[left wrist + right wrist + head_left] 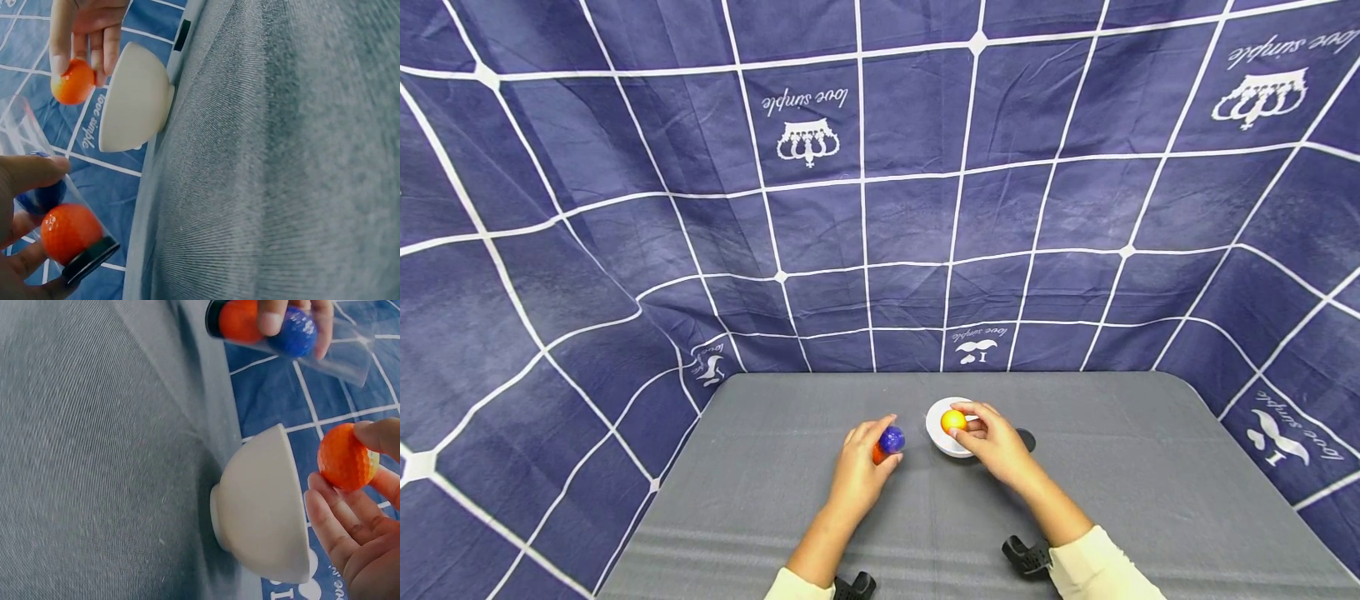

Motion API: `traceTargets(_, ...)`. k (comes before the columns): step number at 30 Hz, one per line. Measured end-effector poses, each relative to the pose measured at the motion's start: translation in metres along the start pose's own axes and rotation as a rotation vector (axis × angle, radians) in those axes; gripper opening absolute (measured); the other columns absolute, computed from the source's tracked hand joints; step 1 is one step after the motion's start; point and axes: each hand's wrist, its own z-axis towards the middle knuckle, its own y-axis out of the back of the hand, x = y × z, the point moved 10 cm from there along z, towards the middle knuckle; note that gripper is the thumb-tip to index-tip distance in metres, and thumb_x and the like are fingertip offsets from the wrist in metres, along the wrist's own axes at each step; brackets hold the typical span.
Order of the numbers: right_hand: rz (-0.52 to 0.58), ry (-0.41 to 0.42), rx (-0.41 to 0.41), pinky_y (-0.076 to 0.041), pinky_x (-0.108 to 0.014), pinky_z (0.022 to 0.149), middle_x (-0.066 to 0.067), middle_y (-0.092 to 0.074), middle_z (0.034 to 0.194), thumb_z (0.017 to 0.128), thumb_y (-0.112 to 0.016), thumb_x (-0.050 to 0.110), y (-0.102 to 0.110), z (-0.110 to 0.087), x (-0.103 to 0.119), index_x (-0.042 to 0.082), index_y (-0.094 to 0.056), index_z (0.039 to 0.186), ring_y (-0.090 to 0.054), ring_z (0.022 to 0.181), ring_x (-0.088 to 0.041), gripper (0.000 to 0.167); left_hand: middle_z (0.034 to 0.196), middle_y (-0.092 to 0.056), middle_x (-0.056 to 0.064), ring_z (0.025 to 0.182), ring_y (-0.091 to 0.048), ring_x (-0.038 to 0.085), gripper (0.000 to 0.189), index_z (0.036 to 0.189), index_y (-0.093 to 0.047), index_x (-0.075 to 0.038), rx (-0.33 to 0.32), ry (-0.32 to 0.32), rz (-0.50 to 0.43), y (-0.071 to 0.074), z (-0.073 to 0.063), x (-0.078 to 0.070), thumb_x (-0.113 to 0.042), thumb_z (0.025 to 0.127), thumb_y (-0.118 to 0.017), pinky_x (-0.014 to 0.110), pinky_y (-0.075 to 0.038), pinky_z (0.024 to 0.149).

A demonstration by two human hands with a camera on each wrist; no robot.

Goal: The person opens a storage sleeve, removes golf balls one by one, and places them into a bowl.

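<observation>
My left hand (859,467) grips a clear plastic tube (340,365) with a black end. Inside it a red-orange golf ball (72,232) lies at the black end, with a blue golf ball (292,332) next to it. My right hand (1000,442) pinches an orange and yellow golf ball (347,456) between thumb and fingers. This ball is held over the white bowl (136,100), apart from its rim. The bowl stands upright on the grey table, and its inside is partly covered by the hand and ball in the head view.
A black round piece (1026,440) lies on the grey table (1075,500) just right of the bowl, partly behind my right hand. Blue cloth with white lines (910,217) hangs behind the table and at both sides. Each wrist carries a black camera mount (1027,557).
</observation>
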Motion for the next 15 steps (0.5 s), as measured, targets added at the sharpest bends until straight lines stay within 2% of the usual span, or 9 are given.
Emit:
traceTargets(6, -0.119, 0.089, 0.003, -0.058, -0.023, 0.08, -0.016, -0.064, 0.114, 0.085, -0.077, 0.003, -0.001, 0.005, 0.001, 0.002, -0.067, 0.124, -0.067, 0.089, -0.015, 0.04, 0.113, -0.072, 0.008, 0.104, -0.068, 0.026, 0.059, 0.13, -0.067, -0.012, 0.013, 0.044, -0.071, -0.003, -0.001, 0.007, -0.013, 0.075, -0.088, 0.043, -0.052, 0.091)
traceTargets(10, -0.29, 0.181, 0.003, -0.058, -0.029, 0.079, -0.009, -0.067, 0.106, 0.082, -0.08, 0.004, -0.004, 0.007, 0.004, 0.003, -0.068, 0.12, -0.066, 0.086, -0.015, 0.04, 0.113, -0.073, 0.008, 0.099, -0.07, 0.022, 0.06, 0.131, -0.065, -0.01, 0.03, 0.087, -0.11, -0.008, -0.004, 0.015, -0.015, 0.076, -0.088, 0.039, -0.055, 0.087)
traceTargets(15, -0.477, 0.273, -0.006, -0.053, -0.027, 0.075, -0.006, -0.068, 0.101, 0.078, -0.082, 0.007, -0.008, 0.008, 0.01, 0.004, -0.071, 0.112, -0.061, 0.081, -0.014, 0.037, 0.116, -0.073, 0.01, 0.102, -0.071, 0.023, 0.06, 0.131, -0.065, -0.008, 0.033, 0.124, -0.16, -0.013, -0.006, 0.022, -0.014, 0.076, -0.088, 0.038, -0.056, 0.088)
